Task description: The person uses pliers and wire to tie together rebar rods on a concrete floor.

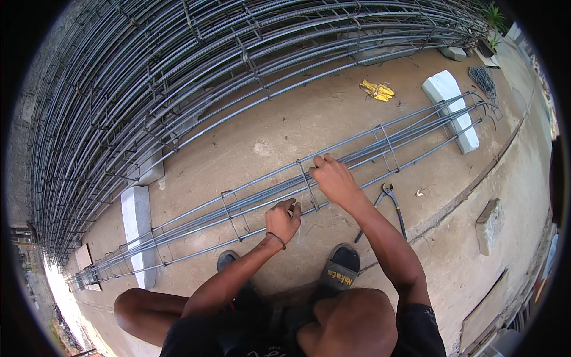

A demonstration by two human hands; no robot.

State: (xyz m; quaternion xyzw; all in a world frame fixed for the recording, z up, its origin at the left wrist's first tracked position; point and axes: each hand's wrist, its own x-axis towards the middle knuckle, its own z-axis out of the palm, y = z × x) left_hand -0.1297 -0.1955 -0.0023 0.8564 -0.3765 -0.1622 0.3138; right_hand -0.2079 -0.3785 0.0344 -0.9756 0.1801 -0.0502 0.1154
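A long steel rebar cage (267, 186) with square stirrups lies across the floor before me, several loose bars running inside it. My left hand (283, 219) is at the near bars, fingers curled, thumb raised; whether it grips a bar cannot be told. My right hand (331, 176) is bent over the cage's upper bars, just right of a stirrup (307, 185); its fingertips are partly hidden. End-cutting pincers (390, 201) with dark handles lie opened on the concrete by my right forearm.
White blocks (451, 111) (137, 223) support the cage near both ends. Stacked rebar cages (200, 67) fill the far side. Yellow gloves (378, 90) and a bundle of tie wire (482, 80) lie beyond the cage. A broken concrete piece (489, 226) rests at right, past a floor joint.
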